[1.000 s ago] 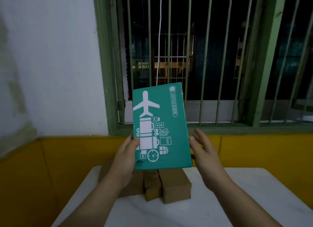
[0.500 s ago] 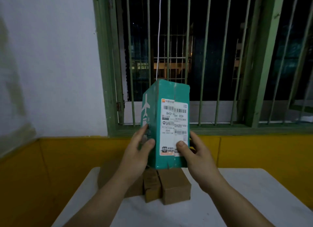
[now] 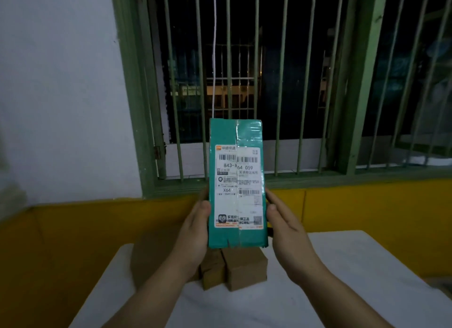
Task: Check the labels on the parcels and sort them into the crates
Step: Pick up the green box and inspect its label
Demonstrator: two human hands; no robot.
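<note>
Teal parcel upright at frame centre, label facing me. Left hand and right hand clasp its side edges. I judge it light, stiff; taped faces slick, so hold the edges.

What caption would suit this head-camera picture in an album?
Both hands, left hand and right hand, hold a teal parcel upright, shipping label facing the camera, above brown boxes on a white table.
</note>
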